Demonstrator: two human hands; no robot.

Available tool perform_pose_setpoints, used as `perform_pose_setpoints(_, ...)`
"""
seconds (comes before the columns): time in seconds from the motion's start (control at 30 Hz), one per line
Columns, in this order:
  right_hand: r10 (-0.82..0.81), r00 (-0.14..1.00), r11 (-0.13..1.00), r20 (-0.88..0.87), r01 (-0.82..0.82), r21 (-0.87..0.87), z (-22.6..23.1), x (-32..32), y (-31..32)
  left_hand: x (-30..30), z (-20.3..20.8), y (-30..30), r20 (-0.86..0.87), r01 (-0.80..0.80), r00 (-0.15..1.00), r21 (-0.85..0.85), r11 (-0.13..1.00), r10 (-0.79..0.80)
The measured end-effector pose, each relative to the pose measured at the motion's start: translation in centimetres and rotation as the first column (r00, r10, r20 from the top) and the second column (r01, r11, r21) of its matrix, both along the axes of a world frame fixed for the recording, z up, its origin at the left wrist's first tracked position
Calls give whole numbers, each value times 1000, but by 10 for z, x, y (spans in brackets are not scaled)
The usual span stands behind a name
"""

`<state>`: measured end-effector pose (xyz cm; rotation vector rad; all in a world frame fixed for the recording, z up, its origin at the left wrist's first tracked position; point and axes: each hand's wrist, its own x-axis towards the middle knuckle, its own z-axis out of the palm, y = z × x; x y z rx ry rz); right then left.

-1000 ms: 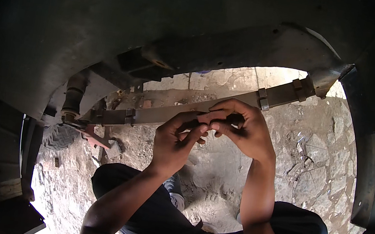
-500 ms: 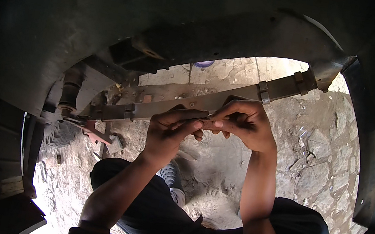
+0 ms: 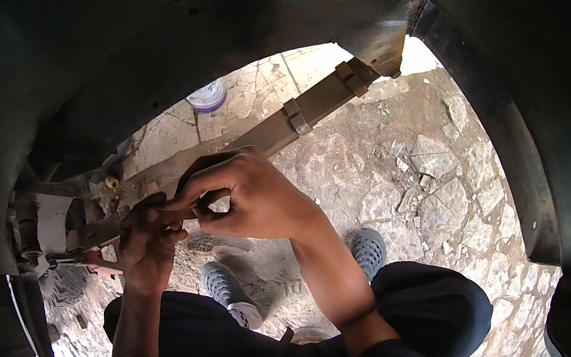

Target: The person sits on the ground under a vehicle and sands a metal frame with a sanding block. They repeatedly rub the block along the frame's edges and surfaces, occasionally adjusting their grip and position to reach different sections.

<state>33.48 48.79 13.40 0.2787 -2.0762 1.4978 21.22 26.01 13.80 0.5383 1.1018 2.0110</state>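
Observation:
Between my two hands is a small flat brown strip (image 3: pixel 179 216), mostly covered by the fingers; its kind is not clear. My left hand (image 3: pixel 148 250) pinches its left end, fingers bent. From the right, my right hand (image 3: pixel 250 192) grips the other end, thumb and forefinger curled into a ring. Both hands are in front of the leaf spring (image 3: pixel 274 129), a long grey-brown bar with metal clips that runs slantwise under the vehicle. Whether the fingers touch the spring cannot be made out.
The dark curved wheel arch (image 3: pixel 265 17) surrounds the space above and to the right. At left are a shock absorber (image 3: pixel 27 228), a reddish metal piece (image 3: pixel 101 265) and a treaded tyre (image 3: pixel 63 285). A white and purple bucket (image 3: pixel 207 97) stands beyond. Rubble (image 3: pixel 411 179) litters the stone ground.
My view has swung, so the wheel arch and spring sit further left. Both hands have moved left and lower, the right now reaching across over the left, with the brown strip still between them.

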Motion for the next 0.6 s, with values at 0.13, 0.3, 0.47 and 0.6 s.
perform_pose_setpoints(0.13, -25, 1000, 999, -2, 25, 23, -1, 1, -3, 7, 6, 9, -53, -65, 997, -163, 985, 57)
perform_pose_setpoints(0.3, -4, 991, 998, -132, 13, 61, -10, -8, -6, -4, 19, 18, -108, -59, 994, -347, 936, 22)
perform_pose_setpoints(0.47, -98, 960, 988, -263, 125, 89, -22, -26, -28, -25, 24, 6, 152, -16, 986, -329, 944, 70)
perform_pose_setpoints(0.6, -94, 950, 996, -299, 89, -30, -33, -30, -20, -31, 24, 4, 241, 71, 970, -416, 907, 34)
